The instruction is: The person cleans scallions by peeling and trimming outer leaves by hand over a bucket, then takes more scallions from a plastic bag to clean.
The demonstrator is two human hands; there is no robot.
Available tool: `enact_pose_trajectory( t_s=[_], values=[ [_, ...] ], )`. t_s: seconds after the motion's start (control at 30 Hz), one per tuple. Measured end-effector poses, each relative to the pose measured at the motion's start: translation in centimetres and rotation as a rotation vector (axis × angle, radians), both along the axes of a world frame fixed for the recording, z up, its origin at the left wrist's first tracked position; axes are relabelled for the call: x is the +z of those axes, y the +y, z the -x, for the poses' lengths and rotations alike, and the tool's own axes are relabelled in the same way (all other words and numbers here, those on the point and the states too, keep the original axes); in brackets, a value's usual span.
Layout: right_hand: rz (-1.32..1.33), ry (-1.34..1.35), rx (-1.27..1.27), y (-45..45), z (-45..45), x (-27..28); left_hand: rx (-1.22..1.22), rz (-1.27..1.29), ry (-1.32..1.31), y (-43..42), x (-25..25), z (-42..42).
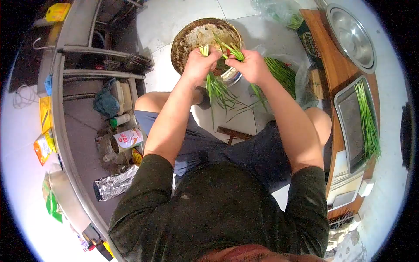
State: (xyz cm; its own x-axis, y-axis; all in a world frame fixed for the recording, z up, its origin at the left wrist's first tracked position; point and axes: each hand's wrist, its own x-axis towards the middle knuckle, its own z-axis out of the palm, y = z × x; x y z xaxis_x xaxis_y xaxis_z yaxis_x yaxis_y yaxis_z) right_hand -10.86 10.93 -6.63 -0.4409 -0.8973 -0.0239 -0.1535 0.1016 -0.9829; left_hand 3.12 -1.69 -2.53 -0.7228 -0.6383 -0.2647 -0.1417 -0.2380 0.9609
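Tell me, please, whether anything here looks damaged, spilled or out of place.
Two things: the round container behind the left hand looks blotched brown, stained or worn; and some green stalks lie over the metal tray's right rim instead of wholly inside.

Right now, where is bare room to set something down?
White floor between metal shelving and brown-stained basin; also the left side of the tray, beside green stalks. Crowded: around the left hand and right hand, both holding greens.
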Motion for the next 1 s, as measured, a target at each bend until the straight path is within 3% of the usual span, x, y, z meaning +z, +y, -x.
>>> enact_pose_trajectory(
  t_s=[0.63, 0.77, 0.87, 1.0],
  values=[
    [-0.067, 0.233, -0.131, -0.1, -0.2, -0.1, -0.005, -0.269, 0.005, -1.0, -0.8, -0.6],
    [-0.086, 0.182, -0.143, 0.2, 0.0, 0.3, 0.222, -0.265, 0.016, -1.6, -0.4, -0.5],
    [-0.108, 0.104, -0.114, 0.2, 0.0, 0.9, 0.335, -0.145, -0.134, -1.7, -0.5, -0.3],
    [-0.099, 0.068, -0.101, 0.0, 0.1, 0.3, 0.302, -0.027, -0.144, -1.2, -1.6, -0.5]
  ],
)
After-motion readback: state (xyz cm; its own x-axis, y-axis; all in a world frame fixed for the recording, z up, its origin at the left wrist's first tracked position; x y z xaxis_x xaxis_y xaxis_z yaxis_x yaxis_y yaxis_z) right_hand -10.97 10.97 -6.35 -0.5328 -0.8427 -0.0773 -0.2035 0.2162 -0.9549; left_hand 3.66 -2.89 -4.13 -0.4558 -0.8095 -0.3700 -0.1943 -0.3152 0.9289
